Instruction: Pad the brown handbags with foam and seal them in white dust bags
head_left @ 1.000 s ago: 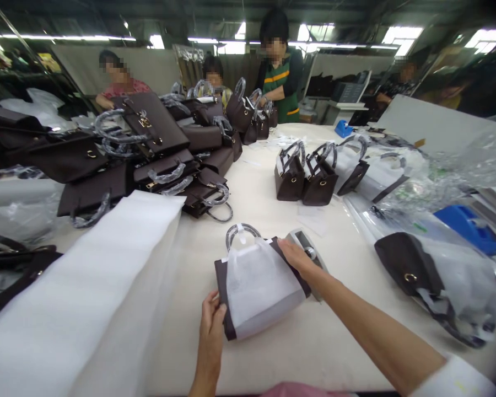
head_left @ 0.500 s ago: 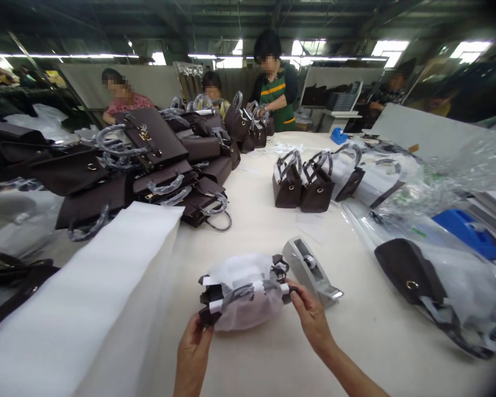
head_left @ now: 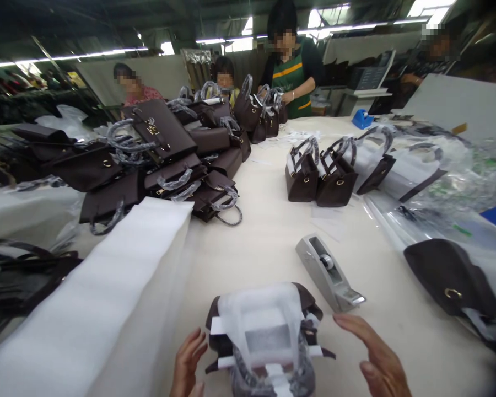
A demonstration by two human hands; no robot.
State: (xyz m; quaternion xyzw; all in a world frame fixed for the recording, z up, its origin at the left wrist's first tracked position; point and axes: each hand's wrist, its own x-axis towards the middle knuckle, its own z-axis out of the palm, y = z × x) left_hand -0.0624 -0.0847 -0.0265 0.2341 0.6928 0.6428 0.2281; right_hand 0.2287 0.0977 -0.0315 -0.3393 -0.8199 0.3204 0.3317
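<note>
A dark brown handbag [head_left: 308, 300] lies on the table in front of me, white foam sheet over its body and clear film round its handles. White paper strips stick out at its sides. My left hand [head_left: 188, 361] is beside the bag's left side, fingers apart and slightly curled. To the right of the bag, my right hand [head_left: 374, 353] hovers with fingers spread, apart from it. Neither hand holds anything. A grey tape dispenser [head_left: 330, 275] stands just beyond the bag, toward the right.
Stacked white foam sheets [head_left: 119, 264] lie at left, before a heap of brown handbags [head_left: 169, 138]. Two small handbags [head_left: 337, 182] stand mid-table. Another bag [head_left: 450, 275] lies at right by clear plastic. A co-worker in a green apron [head_left: 291, 82] stands at the far end.
Both hands have let go of the handbag and moved apart. The bag now sits lower in view, turned so its wrapped handles point toward me. The view has shifted left.
</note>
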